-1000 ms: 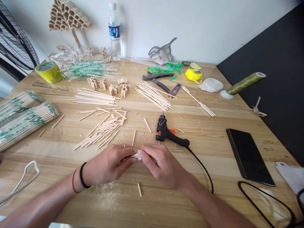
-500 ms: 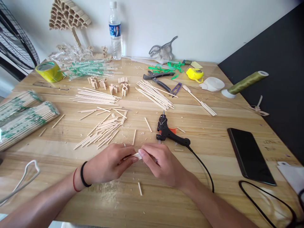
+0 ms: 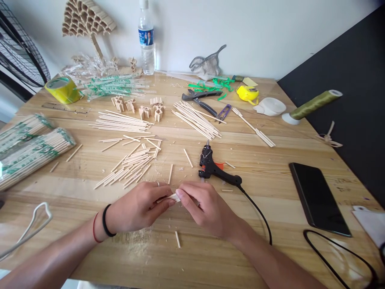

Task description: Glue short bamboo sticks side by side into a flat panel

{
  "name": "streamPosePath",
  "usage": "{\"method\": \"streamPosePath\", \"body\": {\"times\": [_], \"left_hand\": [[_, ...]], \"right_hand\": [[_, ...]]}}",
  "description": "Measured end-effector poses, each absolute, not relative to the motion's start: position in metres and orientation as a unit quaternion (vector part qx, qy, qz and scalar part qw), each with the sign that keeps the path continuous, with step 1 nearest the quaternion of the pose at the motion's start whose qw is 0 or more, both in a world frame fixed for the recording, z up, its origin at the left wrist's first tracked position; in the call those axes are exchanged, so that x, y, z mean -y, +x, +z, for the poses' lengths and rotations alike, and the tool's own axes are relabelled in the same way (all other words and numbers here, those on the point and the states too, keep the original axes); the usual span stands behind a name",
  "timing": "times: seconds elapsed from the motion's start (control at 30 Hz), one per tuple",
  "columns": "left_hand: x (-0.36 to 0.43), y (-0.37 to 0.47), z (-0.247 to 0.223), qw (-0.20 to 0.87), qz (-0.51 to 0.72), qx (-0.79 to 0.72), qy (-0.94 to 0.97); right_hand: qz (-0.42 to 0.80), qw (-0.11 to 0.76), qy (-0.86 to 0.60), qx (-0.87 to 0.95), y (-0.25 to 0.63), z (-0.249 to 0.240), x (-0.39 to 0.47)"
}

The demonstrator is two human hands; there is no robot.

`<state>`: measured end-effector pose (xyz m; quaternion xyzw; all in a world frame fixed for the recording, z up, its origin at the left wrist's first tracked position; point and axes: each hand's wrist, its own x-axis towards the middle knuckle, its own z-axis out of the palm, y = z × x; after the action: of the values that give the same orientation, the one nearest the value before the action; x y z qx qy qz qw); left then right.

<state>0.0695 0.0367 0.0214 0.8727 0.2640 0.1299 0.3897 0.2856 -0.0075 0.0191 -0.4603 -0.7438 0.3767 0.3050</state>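
Observation:
Between my two hands is a small bundle of short wooden sticks [image 3: 173, 197], mostly covered by fingers. My left hand [image 3: 143, 204] pinches its left part between thumb and fingers. My right hand [image 3: 202, 204] grips the right end, thumb on top. Just beyond them lies a loose pile of cut sticks [image 3: 134, 164], with a single short stick [image 3: 170, 174] close to my fingertips. A black glue gun [image 3: 216, 166] rests on its side past my right hand, nozzle pointing away. Another short stick [image 3: 177, 239] lies on the near side of my hands.
Longer sticks [image 3: 197, 120], small glued stick pieces [image 3: 144, 112], pliers [image 3: 201, 100] and a water bottle [image 3: 146, 44] stand or lie farther back. A black phone [image 3: 319, 198] and cables are at right. Bagged sticks [image 3: 36, 152] lie at left, on the wooden table [image 3: 210, 261].

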Motion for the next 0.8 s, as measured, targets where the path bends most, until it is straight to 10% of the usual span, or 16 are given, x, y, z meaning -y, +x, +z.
{"method": "streamPosePath", "body": {"times": [0.8], "left_hand": [[-0.0361,0.0699,0.0213,0.394,0.125,-0.264,0.872]], "right_hand": [[0.373,0.299,-0.460,0.748,0.2858,0.0179,0.0081]]}}
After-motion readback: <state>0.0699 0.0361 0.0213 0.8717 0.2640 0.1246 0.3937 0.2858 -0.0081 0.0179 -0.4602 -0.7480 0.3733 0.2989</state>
